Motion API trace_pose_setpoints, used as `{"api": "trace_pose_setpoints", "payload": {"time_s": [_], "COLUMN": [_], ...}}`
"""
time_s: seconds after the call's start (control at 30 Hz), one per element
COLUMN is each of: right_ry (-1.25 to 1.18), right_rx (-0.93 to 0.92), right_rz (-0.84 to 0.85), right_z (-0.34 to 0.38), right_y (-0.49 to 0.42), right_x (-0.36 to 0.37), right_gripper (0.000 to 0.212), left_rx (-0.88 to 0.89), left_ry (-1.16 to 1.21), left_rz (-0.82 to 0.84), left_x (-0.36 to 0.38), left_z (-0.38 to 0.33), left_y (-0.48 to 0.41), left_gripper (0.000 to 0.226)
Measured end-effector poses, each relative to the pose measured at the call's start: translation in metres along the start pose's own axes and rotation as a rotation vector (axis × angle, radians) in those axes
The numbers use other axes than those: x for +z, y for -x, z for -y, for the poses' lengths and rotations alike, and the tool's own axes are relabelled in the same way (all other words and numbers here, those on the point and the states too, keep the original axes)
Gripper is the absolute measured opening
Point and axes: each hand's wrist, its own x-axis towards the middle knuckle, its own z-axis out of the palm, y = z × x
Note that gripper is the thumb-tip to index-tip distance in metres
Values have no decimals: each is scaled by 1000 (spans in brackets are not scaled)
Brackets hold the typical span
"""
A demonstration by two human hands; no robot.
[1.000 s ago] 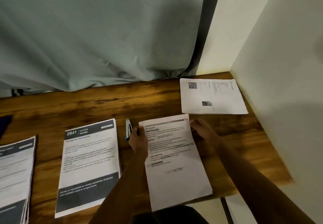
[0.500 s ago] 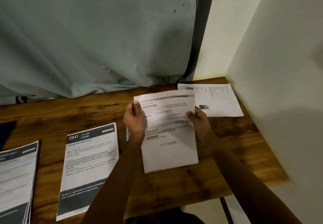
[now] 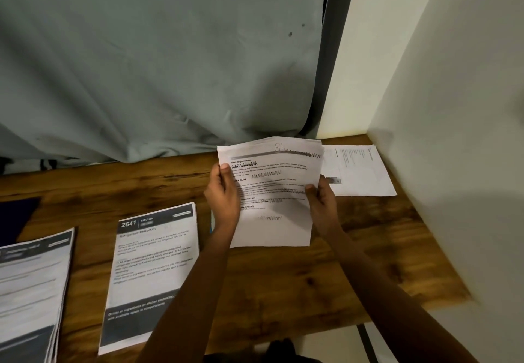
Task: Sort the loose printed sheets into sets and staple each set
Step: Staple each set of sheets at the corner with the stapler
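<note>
— Wooden tabletop (image 3: 368,249) against a grey curtain (image 3: 141,65), with a pale wall (image 3: 453,136) on the right. What has just changed?

— A second ago the white set (image 3: 272,192) lay flat on the wood under both hands. Now it is lifted clear and tilted up towards the camera.

— How is it held?

— The left hand (image 3: 224,195) grips its left edge and the right hand (image 3: 321,201) grips its right edge. On each, the fingers (image 3: 225,167) pinch the paper, with the thumb on the printed face.

— What does that mean for the job?

— I'd judge the set is being checked or squared up before stapling. I can't tell whether a staple is already in it.

— How does the set look?

— It is several thin sheets, going by the layered top edge, and slightly bowed. It is headed "Desk Organization", with a handwritten mark at the top and several lines scribbled over.

— And the stapler?

— A blue sliver (image 3: 211,222) just below the left fingers may be it, but the wrist hides most of it.

— The other papers?

— The "Kitchen" stack (image 3: 153,263) lies below and left of the left fingers. Another dark-banded stack (image 3: 31,291) lies further left. A plain white pile (image 3: 363,172) lies just right of the right fingers, near the wall.
</note>
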Motion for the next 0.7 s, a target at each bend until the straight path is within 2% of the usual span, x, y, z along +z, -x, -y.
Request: {"api": "trace_pose_setpoints", "payload": {"time_s": [0.13,0.2,0.3,0.43,0.57,0.7], "right_ry": [135,220,349,415,426,460], "right_rx": [12,53,193,330,421,462], "right_rz": [-37,-24,81,153,175,156], "right_z": [10,14,7,-23,-56,-77], "right_y": [-6,-11,-14,-3,13,20], "right_x": [-5,-9,-15,-18,-18,-17], "right_gripper": [33,27,28,28,15,14], "left_rx": [-38,-154,-387,-586,-644,-722], "left_ry": [4,-18,-93,-190,-348,-297], "left_rz": [-14,-1,66,140,272,330], "left_x": [2,3,3,3,3,5], "left_z": [-9,-6,11,51,81,97], "left_y": [-6,-9,-2,21,40,51], "left_gripper": [23,27,33,33,33,25]}}
